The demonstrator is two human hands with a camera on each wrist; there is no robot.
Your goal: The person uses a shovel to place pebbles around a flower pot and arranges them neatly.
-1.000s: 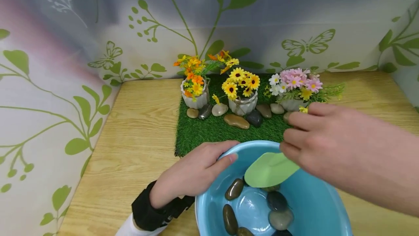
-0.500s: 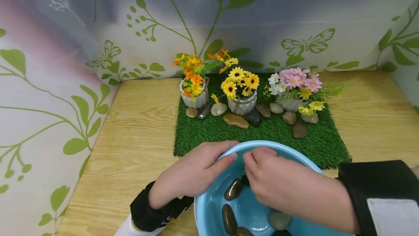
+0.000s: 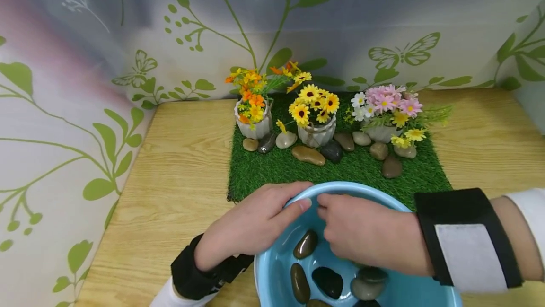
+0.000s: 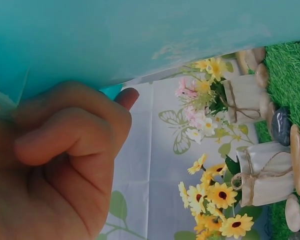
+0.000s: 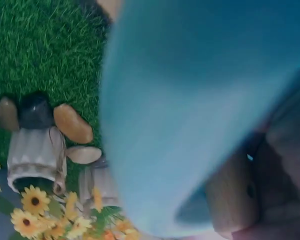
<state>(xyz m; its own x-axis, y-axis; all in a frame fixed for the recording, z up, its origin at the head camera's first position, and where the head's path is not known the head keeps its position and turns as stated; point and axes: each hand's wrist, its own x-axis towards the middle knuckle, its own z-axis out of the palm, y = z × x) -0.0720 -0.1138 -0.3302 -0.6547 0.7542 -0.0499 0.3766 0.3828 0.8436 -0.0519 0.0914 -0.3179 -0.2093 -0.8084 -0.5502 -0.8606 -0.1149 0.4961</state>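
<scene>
Plainly, left fingers (image 3: 294, 188) clamp the blue basin's rim (image 3: 357, 188); within it, curled right fingers (image 3: 331, 203) grip a wooden handle (image 5: 232, 205).

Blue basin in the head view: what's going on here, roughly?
A person's left hand grips the rim of a blue basin. The right hand is inside it, fingers curled; what it holds, if anything, I can't make out. Several stones lie in the basin. Beyond it, three flower pots stand on a grass mat, with more stones in front of them.
</scene>
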